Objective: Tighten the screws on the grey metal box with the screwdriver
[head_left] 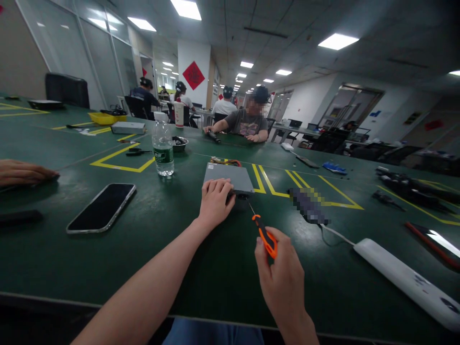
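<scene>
A flat grey metal box, which looks like a computer power supply [233, 177], lies on the green table with coloured wires [226, 162] behind it. My left hand [216, 199] rests over its near left side, fingers on top and thumb curled round the front edge. In my right hand [282, 270] is a screwdriver [265, 235] with an orange and black handle, gripped between thumb and fingers. Its thin shaft slants up and left, and the tip is close to the box's near edge by a dark socket. Whether the tip touches a screw, I cannot tell.
Left of the box stand a water bottle [163, 148] and a metal bowl [179, 143]; nearer lies a phone [102, 208]. At right are a white power strip [406, 278] and a blurred dark device [309, 206]. Another person's hand [25, 172] rests at far left; a person [244, 120] sits opposite.
</scene>
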Available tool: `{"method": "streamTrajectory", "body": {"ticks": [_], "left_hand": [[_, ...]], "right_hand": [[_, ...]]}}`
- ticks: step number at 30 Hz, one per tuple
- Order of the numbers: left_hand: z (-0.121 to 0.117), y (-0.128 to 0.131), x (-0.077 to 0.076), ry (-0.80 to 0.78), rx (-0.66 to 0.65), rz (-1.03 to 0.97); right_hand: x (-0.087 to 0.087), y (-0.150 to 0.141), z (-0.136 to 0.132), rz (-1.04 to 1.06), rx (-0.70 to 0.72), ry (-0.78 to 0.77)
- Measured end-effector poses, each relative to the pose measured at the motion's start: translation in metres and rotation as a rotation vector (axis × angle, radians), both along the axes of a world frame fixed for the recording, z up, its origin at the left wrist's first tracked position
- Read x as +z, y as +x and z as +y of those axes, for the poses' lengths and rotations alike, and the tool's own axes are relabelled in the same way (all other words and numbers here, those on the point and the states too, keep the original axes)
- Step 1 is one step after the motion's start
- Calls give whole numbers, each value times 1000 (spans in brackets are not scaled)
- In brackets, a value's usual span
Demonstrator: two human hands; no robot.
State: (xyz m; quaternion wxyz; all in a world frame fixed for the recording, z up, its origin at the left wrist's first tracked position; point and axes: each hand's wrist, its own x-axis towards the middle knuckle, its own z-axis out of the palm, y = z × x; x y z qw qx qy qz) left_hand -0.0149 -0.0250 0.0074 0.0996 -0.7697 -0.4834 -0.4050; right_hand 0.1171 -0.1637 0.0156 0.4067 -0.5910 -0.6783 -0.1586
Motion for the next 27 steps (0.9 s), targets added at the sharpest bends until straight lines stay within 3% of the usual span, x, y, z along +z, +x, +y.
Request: {"method": "streamTrajectory", "body": {"ticks": [5, 15, 22, 27], "left_hand": [[-1, 0, 1, 9, 0, -15], [-1, 0, 1, 17, -5, -7], [-1, 0, 2, 11, 2, 0], [0, 1, 0, 13, 2, -10]], "right_hand": [[-9, 13, 0, 79, -55, -11], [-12, 8, 5, 108, -52, -43], [-12, 9, 6, 17, -30, 62], [-12, 14, 5, 0, -107, -50]]}}
